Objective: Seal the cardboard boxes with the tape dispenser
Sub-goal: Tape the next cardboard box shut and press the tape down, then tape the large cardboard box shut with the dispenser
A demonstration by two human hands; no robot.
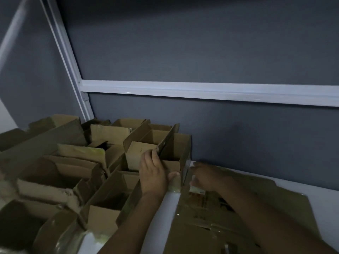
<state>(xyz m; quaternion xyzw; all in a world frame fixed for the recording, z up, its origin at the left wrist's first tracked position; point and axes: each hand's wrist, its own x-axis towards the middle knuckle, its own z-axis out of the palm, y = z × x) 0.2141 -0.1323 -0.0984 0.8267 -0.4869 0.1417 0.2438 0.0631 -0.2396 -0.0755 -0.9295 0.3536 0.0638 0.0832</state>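
The left grip, a bare hand, lies flat and relaxed on the near edge of a small open brown cardboard box, its fingers stretched straight up against an upright inner flap and its thumb spread sideways along the rim towards the other hand. The right grip, also bare, sits just to the right of the left one at the box's outer right wall, with its upper fingers reaching to the corner of that wall; the lower fingers are curled near a small pale scrap, and in the dim, blurred view it cannot be told whether they hold anything. The box stands between the two grips, flaps up, against a dark grey wall panel crossed by a white rail. To the left of the left grip and nearer the camera, more open brown cardboard boxes crowd together, several torn. Under the right grip and its forearm lies a flattened brown cardboard sheet on the white worktop, a strip of which shows between the two forearms.
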